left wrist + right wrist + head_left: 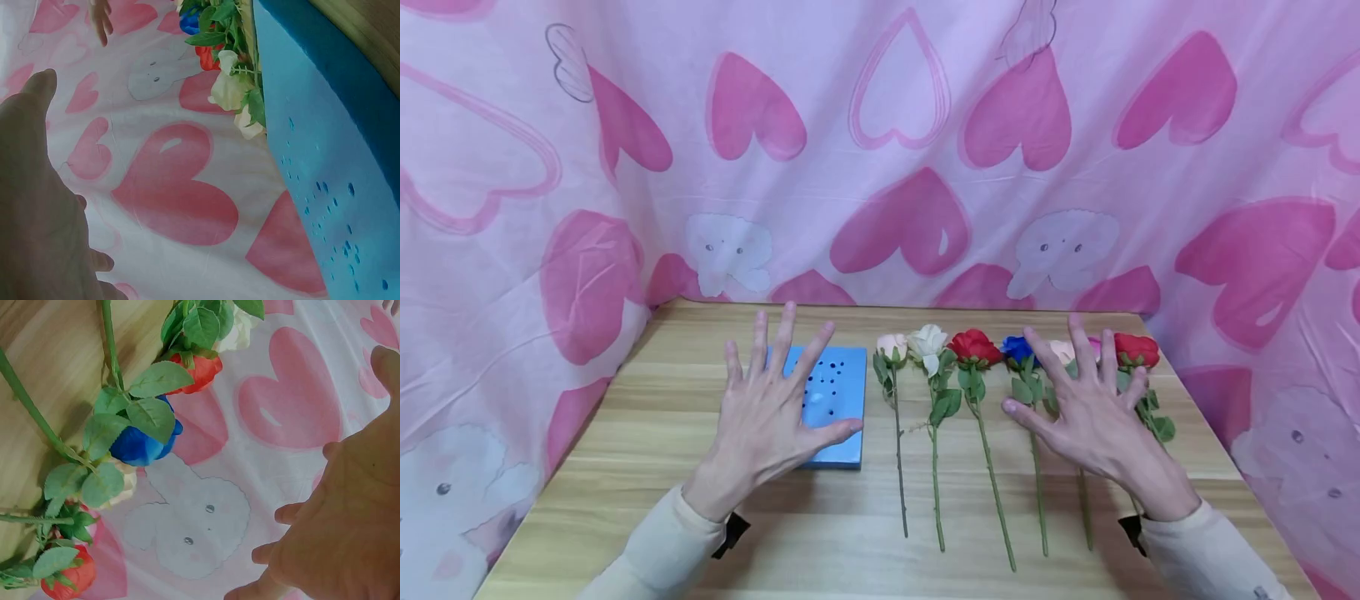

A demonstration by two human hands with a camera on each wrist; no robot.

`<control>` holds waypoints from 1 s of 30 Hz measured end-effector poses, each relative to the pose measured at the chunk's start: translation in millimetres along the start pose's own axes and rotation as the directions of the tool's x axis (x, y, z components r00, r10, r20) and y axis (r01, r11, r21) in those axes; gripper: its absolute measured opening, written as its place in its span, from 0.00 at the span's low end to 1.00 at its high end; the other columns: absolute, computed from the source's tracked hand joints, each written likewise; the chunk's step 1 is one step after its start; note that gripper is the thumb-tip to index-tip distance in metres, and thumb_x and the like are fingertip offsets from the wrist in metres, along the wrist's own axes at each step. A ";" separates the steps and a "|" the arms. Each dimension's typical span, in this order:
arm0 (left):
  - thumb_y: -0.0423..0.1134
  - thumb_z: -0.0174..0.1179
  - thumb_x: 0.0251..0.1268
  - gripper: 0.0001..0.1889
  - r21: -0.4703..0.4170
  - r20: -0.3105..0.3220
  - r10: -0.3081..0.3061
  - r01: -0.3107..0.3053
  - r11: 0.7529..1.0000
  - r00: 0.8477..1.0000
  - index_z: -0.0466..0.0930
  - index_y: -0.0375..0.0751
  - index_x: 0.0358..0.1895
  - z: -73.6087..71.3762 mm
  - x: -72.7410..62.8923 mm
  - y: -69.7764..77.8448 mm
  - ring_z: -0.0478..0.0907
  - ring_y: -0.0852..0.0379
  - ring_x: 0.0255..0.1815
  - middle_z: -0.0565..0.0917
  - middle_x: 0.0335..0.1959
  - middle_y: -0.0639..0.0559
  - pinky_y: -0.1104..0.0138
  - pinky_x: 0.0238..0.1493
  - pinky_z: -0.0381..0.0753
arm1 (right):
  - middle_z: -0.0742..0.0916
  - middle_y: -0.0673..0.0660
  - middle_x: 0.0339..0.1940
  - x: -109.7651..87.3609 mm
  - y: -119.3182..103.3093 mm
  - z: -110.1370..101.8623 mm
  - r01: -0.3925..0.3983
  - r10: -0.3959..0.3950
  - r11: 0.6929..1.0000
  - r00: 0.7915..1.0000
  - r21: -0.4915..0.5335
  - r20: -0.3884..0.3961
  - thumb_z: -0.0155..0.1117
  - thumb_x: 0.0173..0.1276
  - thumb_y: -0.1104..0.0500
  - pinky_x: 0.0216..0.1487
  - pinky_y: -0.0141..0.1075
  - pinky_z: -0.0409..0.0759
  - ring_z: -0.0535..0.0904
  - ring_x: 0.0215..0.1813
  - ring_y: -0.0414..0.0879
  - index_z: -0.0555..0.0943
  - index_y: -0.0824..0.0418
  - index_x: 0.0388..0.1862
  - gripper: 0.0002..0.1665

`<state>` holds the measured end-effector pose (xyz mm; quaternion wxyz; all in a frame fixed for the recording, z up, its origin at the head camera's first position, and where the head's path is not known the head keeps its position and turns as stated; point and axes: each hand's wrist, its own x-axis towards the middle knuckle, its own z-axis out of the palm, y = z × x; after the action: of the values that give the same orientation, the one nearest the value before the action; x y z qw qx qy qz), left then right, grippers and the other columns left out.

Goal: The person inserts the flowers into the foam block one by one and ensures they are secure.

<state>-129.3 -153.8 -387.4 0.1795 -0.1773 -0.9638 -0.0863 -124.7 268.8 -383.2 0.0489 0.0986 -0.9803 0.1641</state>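
Note:
My left hand (763, 417) is spread above a blue foam block (842, 433) dotted with small holes, holding nothing. In the left wrist view the block's holed face (312, 162) fills the right side. My right hand (1090, 417) hovers with fingers spread over the right-hand stems, also holding nothing. A row of artificial roses lies on the table: a pale pink rose (892, 347), a white rose (928, 342), a red rose (974, 347), a blue rose (1017, 348), a cream-pink rose (1063, 351) and another red rose (1137, 350). A magenta bloom is mostly hidden behind the right fingers.
The wooden table (647, 433) carries the block on the left and the roses to its right, stems toward the front edge. A pink heart-patterned curtain (820, 192) hangs along the back and both sides.

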 end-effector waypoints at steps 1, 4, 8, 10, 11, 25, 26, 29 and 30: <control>0.94 0.46 0.57 0.64 -0.008 -0.002 0.003 -0.003 1.000 1.000 0.42 0.70 0.94 -0.1 0.0 -0.1 0.22 0.37 0.94 0.26 0.95 0.51 0.20 0.83 0.35 | 0.28 0.58 0.94 0.4 0.6 -0.3 0.000 0.000 1.000 1.000 0.009 0.003 0.65 0.76 0.24 0.62 0.96 0.21 0.16 0.88 0.77 0.40 0.32 0.96 0.63; 0.94 0.48 0.57 0.64 -0.043 -0.007 0.008 -0.008 0.999 1.000 0.42 0.70 0.94 -0.4 -0.2 -1.7 0.24 0.39 0.94 0.26 0.95 0.50 0.23 0.85 0.40 | 0.29 0.58 0.94 2.0 4.2 -1.4 0.007 -0.008 0.998 1.000 0.069 0.008 0.68 0.76 0.27 0.62 0.97 0.24 0.18 0.89 0.78 0.39 0.33 0.96 0.65; 0.90 0.58 0.56 0.66 -0.116 -0.022 0.014 -0.017 0.993 1.000 0.40 0.70 0.94 -1.7 -1.1 -6.9 0.33 0.36 0.95 0.29 0.95 0.48 0.24 0.84 0.50 | 0.33 0.58 0.95 3.0 12.1 -5.7 0.037 -0.040 0.979 0.999 0.199 0.007 0.70 0.79 0.34 0.66 0.97 0.32 0.24 0.90 0.78 0.33 0.35 0.95 0.67; 0.85 0.65 0.55 0.68 -0.182 -0.027 0.016 -0.021 0.983 0.999 0.38 0.69 0.94 -2.6 -1.9 -10.0 0.41 0.33 0.94 0.31 0.95 0.47 0.24 0.80 0.62 | 0.35 0.57 0.96 3.1 17.1 -9.5 0.054 -0.056 0.958 0.998 0.280 0.002 0.69 0.80 0.39 0.70 0.94 0.38 0.29 0.92 0.75 0.29 0.35 0.95 0.67; 0.82 0.69 0.55 0.68 -0.232 -0.029 0.017 -0.024 0.973 0.999 0.38 0.68 0.94 -2.8 -2.5 -11.6 0.47 0.32 0.93 0.32 0.95 0.48 0.25 0.74 0.73 | 0.35 0.56 0.96 3.1 19.6 -11.5 0.056 -0.059 0.947 0.998 0.318 0.001 0.68 0.81 0.41 0.71 0.93 0.41 0.32 0.92 0.75 0.28 0.34 0.94 0.67; 0.45 0.79 0.59 0.62 -0.816 -0.145 0.001 -0.120 0.565 0.989 0.47 0.51 0.93 -0.4 -11.1 -32.4 0.55 0.43 0.92 0.54 0.93 0.56 0.46 0.90 0.59 | 0.45 0.57 0.97 1.2 43.8 -26.6 0.059 -0.011 0.547 0.998 0.835 -0.063 0.57 0.87 0.64 0.75 0.25 0.73 0.46 0.94 0.62 0.30 0.25 0.91 0.61; 0.42 0.78 0.57 0.62 -0.820 -0.147 -0.005 -0.119 0.559 0.989 0.47 0.50 0.93 -0.4 -11.4 -33.9 0.56 0.45 0.92 0.55 0.93 0.56 0.51 0.90 0.60 | 0.45 0.57 0.97 0.4 45.2 -27.5 0.059 -0.005 0.528 0.998 0.847 -0.066 0.58 0.86 0.65 0.68 0.19 0.75 0.47 0.94 0.61 0.31 0.25 0.91 0.61; 0.38 0.78 0.54 0.63 -0.818 -0.139 -0.017 -0.105 0.566 0.990 0.49 0.50 0.93 -0.4 -12.7 -38.3 0.57 0.46 0.91 0.56 0.93 0.57 0.63 0.88 0.61 | 0.45 0.55 0.97 -1.9 48.8 -31.3 0.031 0.023 0.555 0.998 0.832 -0.052 0.60 0.86 0.64 0.66 0.18 0.74 0.46 0.95 0.60 0.30 0.23 0.91 0.63; 0.37 0.79 0.54 0.63 -0.815 -0.136 -0.022 -0.099 0.571 0.991 0.49 0.50 0.93 -0.2 -13.2 -39.5 0.57 0.47 0.91 0.56 0.93 0.57 0.65 0.88 0.61 | 0.45 0.55 0.97 -2.8 50.4 -32.6 0.018 0.033 0.570 0.998 0.821 -0.045 0.61 0.86 0.64 0.67 0.18 0.74 0.45 0.95 0.61 0.30 0.23 0.90 0.63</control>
<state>-132.4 -194.4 -396.2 0.1415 -0.2550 -0.7963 -0.5299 -130.4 326.8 -368.6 0.0243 0.1012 -0.7912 0.6027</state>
